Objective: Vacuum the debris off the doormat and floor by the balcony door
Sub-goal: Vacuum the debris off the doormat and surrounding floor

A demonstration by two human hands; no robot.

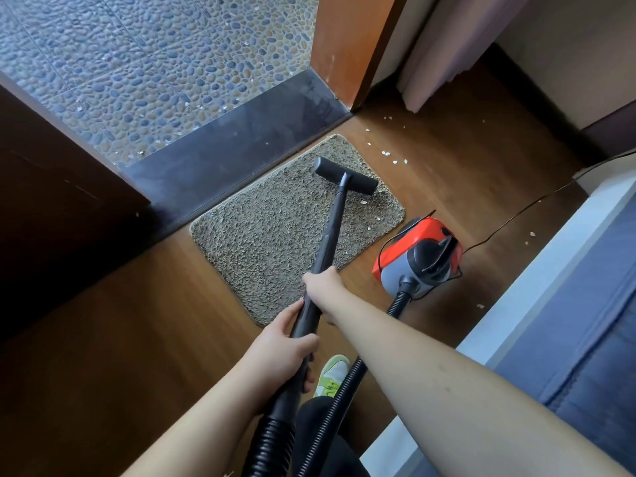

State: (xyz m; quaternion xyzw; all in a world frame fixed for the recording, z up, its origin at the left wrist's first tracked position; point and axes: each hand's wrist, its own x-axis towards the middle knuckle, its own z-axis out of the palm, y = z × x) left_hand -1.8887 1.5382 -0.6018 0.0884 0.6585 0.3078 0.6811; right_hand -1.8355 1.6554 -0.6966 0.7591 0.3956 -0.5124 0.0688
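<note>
Place: a home, a room at a balcony doorway.
Floor: warm brown wood-look floor (120, 321) in the near part of the scene.
Threshold: a dark stone sill (241, 139) runs across the far side, with pebble-patterned tiles (155, 56) beyond it.
Door: a wooden door frame (344, 46) stands far right of the opening.
Furnishings: a shaggy doormat (275, 228) beside the sill, a pale curtain (447, 39) at far right, blue upholstery (585, 321) at near right.

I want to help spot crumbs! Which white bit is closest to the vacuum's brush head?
The white bit on the doormat, just below the right end of the brush head. The other bits lie farther off, at the mat's edge or on the wooden floor.
</note>
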